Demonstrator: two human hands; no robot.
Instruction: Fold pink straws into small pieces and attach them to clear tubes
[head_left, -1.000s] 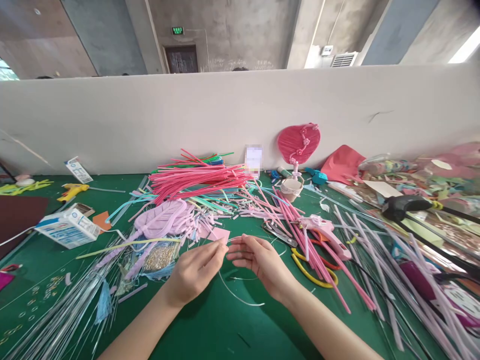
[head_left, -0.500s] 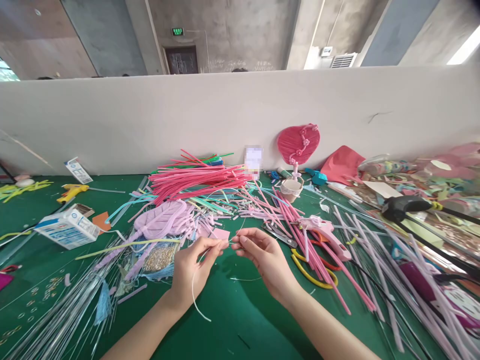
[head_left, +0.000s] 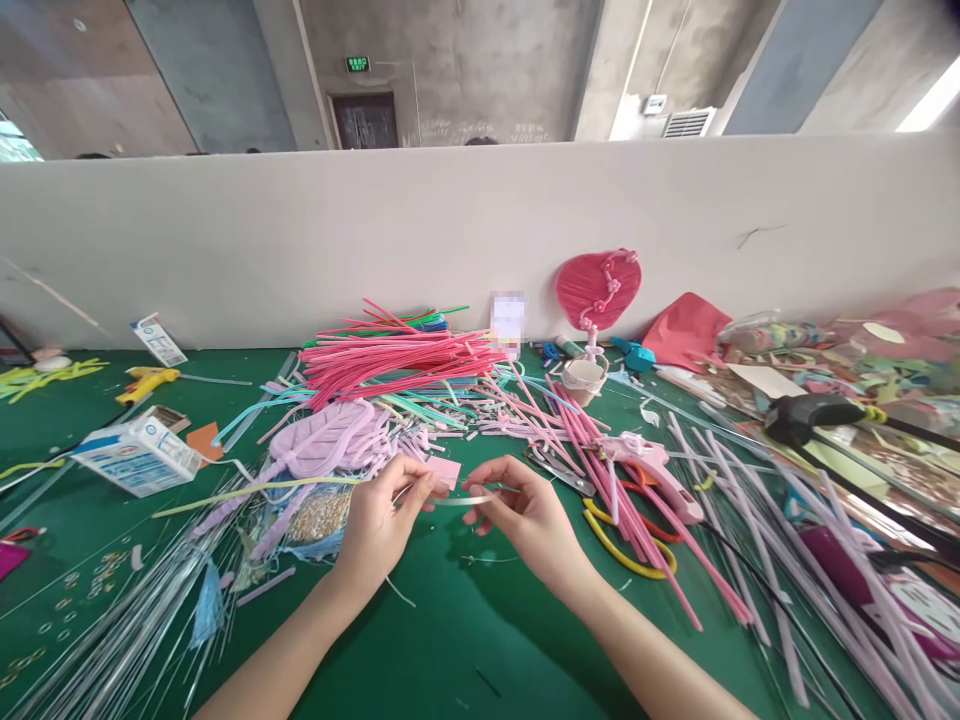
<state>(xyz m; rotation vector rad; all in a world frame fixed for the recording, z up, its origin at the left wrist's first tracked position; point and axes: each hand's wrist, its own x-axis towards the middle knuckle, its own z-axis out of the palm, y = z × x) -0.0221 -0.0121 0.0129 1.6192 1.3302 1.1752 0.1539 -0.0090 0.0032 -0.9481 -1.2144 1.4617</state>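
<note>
A thin white cord stretches between my hands above the green tabletop. My left hand pinches it between thumb and fingers, and its loose tail hangs below the palm. The other end runs into the fingertips of my right hand, which are closed on it. Just beyond my left fingertips is a small pink card. Under my hands lies a thin, pale thread or wire, too fine to name. To the left sits a lilac leaf shape made of fuzzy stems.
Red and pink pipe cleaners are piled at the back. On the right lie scissors and a pink glue gun; on the left, a carton and thin metal wires. A pink fan-shaped piece stands in a cup.
My hands have drawn slightly apart, so more of the white cord spans between them. The tail hanging under my left hand looks shorter.
</note>
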